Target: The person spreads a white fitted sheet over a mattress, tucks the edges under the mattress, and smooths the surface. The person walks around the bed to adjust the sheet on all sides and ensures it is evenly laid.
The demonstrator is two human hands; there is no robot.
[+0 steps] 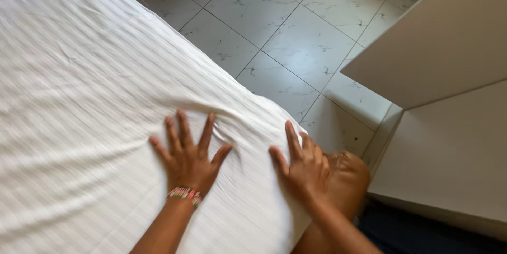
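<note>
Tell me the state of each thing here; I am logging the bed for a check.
White sheet: spread over the mattress, lightly creased near the corner.
Left hand: flat, fingers spread, pressing the sheet.
Right hand: open, on the sheet at the corner edge.
Beaded bracelet: on the left wrist.

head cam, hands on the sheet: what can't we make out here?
- Head view: what lies under the white sheet is hidden by the sheet itself.
- Left hand and right hand: palms face down, so contact underneath is unseen; motion blur softens the fingers.
- Right hand's outer fingers drop over the sheet's edge, out of sight.
- Beige cabinet: cut off by the right frame edge.
</note>
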